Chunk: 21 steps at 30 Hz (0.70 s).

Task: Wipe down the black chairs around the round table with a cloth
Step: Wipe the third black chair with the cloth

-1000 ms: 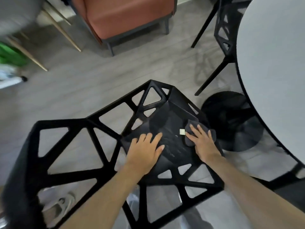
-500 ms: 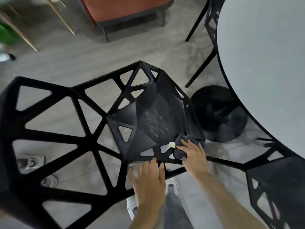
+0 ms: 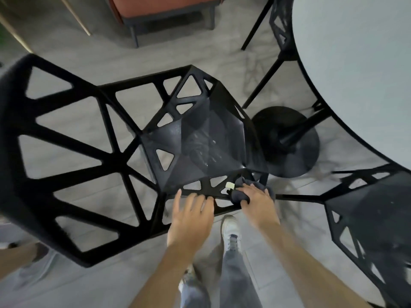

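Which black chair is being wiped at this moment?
The black lattice chair at centre: the right hand presses the dark cloth on its frame; the other two stand untouched.

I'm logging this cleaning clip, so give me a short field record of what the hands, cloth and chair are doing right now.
left hand: left hand rests with straight fingers on the near edge of the black chair
right hand: right hand presses the dark cloth on that edge
cloth tag: pale, at the cloth's left
seat: streaky marks visible
nearby: round table; second black chair
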### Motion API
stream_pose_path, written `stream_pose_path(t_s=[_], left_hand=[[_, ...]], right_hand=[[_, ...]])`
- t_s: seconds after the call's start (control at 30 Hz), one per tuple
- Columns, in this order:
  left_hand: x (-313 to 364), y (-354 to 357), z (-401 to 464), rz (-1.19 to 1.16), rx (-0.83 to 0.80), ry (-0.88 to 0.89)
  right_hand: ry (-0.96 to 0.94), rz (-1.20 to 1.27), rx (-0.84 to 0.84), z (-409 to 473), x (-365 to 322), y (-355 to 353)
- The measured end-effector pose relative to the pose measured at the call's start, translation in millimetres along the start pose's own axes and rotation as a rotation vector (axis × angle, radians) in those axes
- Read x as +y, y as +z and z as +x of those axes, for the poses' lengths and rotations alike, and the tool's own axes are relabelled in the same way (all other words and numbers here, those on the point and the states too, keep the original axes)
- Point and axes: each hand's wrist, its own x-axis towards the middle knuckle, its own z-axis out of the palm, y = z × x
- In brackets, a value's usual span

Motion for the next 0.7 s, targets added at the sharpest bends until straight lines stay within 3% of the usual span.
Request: stream_pose_path(t_s=[0.13,0.23,0.43,0.7], left_hand=[[-45,-6,-8,0.086,0.052,-0.083],[-83,-21,-6,0.095,-0.016,-0.189],[-145,-30,1,0.144,-0.084,-0.178],[-95,-11,19,0.047,-0.091,-0.323]], right_hand=[[0.002,0.063,0.000,-29,-36,26],[-0.029,0.128,-0.025,-47,-64,47],[-0.178,0.253,0.002,-57,-96,89],[-0.376,0.081,0.064,-34,-58,90]])
